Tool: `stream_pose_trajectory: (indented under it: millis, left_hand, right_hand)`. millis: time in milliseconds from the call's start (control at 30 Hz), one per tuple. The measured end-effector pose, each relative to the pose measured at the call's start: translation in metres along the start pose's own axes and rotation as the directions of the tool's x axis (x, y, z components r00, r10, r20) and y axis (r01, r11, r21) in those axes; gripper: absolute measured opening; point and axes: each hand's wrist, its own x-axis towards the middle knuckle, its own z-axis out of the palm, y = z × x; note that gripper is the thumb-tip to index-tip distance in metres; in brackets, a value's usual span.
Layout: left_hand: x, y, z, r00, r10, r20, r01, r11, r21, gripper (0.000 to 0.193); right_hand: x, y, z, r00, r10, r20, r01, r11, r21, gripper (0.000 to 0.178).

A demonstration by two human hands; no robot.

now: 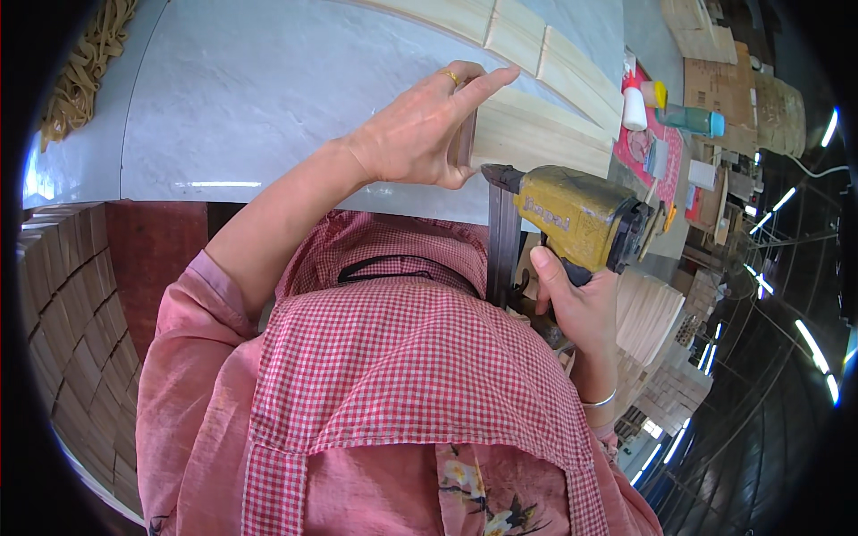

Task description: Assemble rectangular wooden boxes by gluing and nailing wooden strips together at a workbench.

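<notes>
Pink sleeves (210, 317), red gingham apron (407, 366)

Got one short line of lettering (547, 214) running along the side of the yellow nail gun (585, 198), large enough to spot from where I'm standing. Faint print (702, 89) on the brown cardboard box (726, 116) over right, too small to make out.

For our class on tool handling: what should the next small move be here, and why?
Probably edge the left hand leftward, since its thumb is close beside the nose of the yellow nail gun in the right hand.
</notes>
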Motion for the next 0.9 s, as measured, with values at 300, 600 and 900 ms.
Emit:
stream_pose_trajectory:
  millis: [300,600,900]
  left_hand:
    - [-0.002,0.002,0.0,0.997,-0.078,0.019,0.078,0.997,-0.027,0.119]
    - [-0.001,-0.001,0.002,0.997,0.023,-0.074,-0.024,1.0,-0.019,0.107]
    - [0.0,-0.002,0.001,0.998,0.01,-0.061,-0.011,1.0,-0.014,0.109]
  right_hand:
    - [0.014,-0.015,-0.006,0.99,-0.128,0.057,0.135,0.982,-0.133,0.023]
    - [0.033,-0.039,0.001,0.996,-0.06,0.068,0.07,0.985,-0.159,0.021]
    - [0.042,-0.043,-0.004,0.992,-0.05,0.118,0.073,0.977,-0.201,0.029]
